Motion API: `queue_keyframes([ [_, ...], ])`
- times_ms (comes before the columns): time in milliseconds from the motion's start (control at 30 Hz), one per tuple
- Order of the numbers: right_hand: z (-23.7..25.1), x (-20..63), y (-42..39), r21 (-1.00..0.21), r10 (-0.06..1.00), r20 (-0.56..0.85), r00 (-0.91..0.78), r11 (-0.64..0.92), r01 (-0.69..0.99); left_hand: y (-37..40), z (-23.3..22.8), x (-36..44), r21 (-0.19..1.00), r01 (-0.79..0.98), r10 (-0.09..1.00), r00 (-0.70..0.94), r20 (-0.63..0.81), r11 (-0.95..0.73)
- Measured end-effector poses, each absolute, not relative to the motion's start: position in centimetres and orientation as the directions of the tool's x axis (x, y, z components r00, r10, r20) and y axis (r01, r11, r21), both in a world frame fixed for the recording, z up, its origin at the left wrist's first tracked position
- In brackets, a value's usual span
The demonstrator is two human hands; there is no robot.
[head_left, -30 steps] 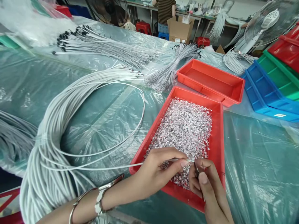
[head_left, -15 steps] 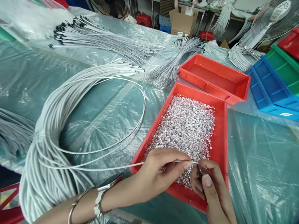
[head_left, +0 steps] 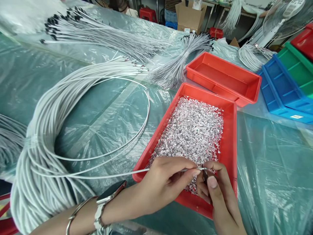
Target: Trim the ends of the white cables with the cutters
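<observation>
My left hand (head_left: 166,182), wearing a watch and a bangle at the wrist, pinches a thin white cable (head_left: 112,176) near its end between thumb and forefinger. The cable end points right, to my right hand (head_left: 222,195). My right hand is closed on a small dark metal tool (head_left: 205,176), mostly hidden by the fingers, its tip at the cable end. Both hands are over the near end of a red tray (head_left: 231,137) that holds many small silvery foil-like bits (head_left: 188,130). The cable runs back to a large tied bundle of white cables (head_left: 46,120) on the left.
A second red tray (head_left: 222,73) stands behind the first. Blue bins (head_left: 285,85) and a green bin (head_left: 299,67) are at the right. Grey cable bundles (head_left: 105,36) with black ends lie farther back. Plastic sheeting (head_left: 274,163) covers the table. A fan (head_left: 288,16) stands beyond.
The view has shifted slightly, so the table's things sit a little farther left and up. Both hands keep their grips, with the tool still at the cable end.
</observation>
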State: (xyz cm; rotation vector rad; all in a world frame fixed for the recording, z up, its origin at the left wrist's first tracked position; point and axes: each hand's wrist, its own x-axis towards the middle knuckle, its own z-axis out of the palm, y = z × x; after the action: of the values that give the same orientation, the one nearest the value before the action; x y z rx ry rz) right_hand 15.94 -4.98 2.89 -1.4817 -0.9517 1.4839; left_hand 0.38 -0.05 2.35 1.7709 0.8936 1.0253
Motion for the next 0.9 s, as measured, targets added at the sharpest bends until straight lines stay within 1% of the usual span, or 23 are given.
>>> queue_keyframes([
  [167,3.1,15.9,-4.7,-0.902,0.904,-0.427,0.0,-0.425,-0.071,-0.1,2.5,0.4,0.919,0.149,0.869,0.409,0.278,-0.364],
  [333,3.2,15.7,-4.8,-0.895,0.896,-0.443,0.036,-0.441,-0.064,-0.2,2.4,0.3,0.91,0.167,0.862,0.421,0.281,-0.379],
  [500,3.3,15.9,-4.8,-0.9,0.902,-0.432,0.005,-0.431,-0.063,-0.1,2.4,0.3,0.888,0.184,0.846,0.433,0.312,-0.422],
  [600,3.3,16.3,-4.4,-0.89,0.893,-0.447,-0.048,-0.449,-0.073,-0.2,2.4,0.2,0.867,0.211,0.838,0.434,0.332,-0.452],
  [767,3.3,17.1,-4.0,-0.882,0.875,-0.455,-0.164,-0.468,-0.052,-0.4,2.2,0.1,0.81,0.281,0.819,0.44,0.368,-0.515],
  [900,3.4,17.2,-3.8,-0.874,0.865,-0.463,-0.194,-0.482,-0.065,-0.4,1.9,0.1,0.714,0.337,0.773,0.442,0.455,-0.613],
])
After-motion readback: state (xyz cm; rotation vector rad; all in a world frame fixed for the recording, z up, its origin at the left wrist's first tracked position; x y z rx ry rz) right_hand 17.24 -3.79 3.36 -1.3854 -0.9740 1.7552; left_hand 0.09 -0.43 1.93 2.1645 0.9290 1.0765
